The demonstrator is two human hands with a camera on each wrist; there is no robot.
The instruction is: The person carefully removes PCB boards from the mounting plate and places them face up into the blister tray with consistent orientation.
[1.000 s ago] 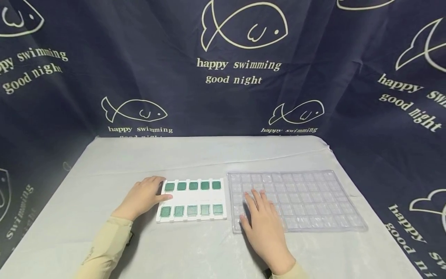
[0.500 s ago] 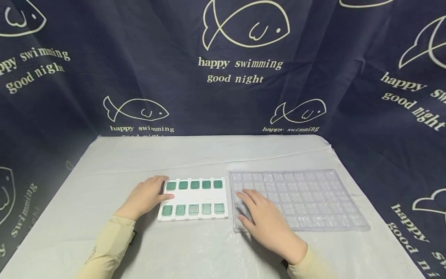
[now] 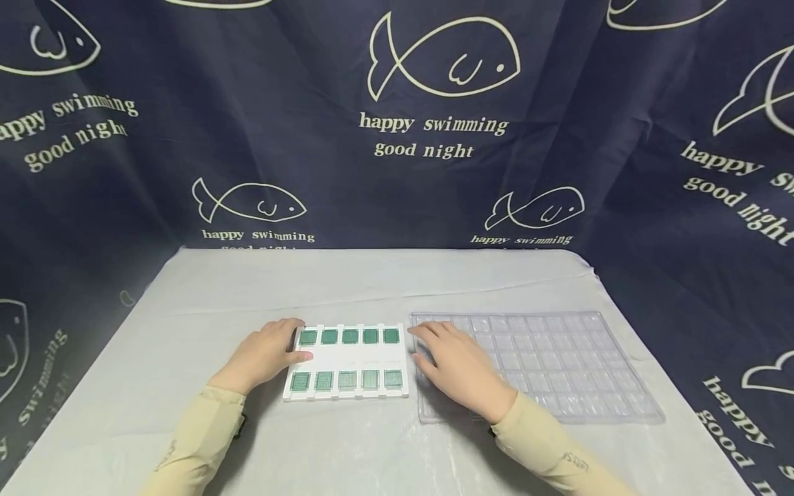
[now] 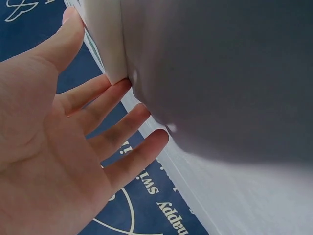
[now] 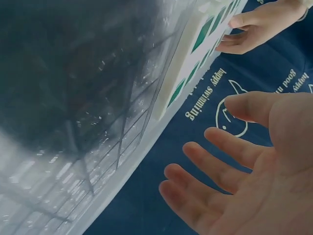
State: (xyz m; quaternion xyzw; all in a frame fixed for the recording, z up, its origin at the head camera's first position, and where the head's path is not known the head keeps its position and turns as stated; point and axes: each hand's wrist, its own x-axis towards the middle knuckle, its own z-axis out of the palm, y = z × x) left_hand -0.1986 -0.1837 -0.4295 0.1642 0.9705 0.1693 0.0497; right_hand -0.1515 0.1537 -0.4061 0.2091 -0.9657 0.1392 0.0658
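Note:
A flat white tray (image 3: 347, 359) with two rows of small green square pieces, which look like circuit boards (image 3: 350, 336), lies on the table. My left hand (image 3: 263, 353) holds its left edge, thumb on the top face and fingertips against the side, as the left wrist view also shows. To the right lies a clear plastic tray (image 3: 558, 362) divided into many compartments. Over its left part is my right hand (image 3: 462, 365), fingers loosely bent and pointing toward the white tray's right edge. In the right wrist view nothing is between those fingers.
A pale cloth covers the table (image 3: 347, 279). Dark blue fabric (image 3: 335, 138) with white fish drawings and lettering hangs behind and at both sides. The two trays lie side by side with a narrow gap between them.
My right hand has moved left across the clear tray to near the white tray's right edge. The left hand keeps its hold on the white tray. The head view has shifted slightly.

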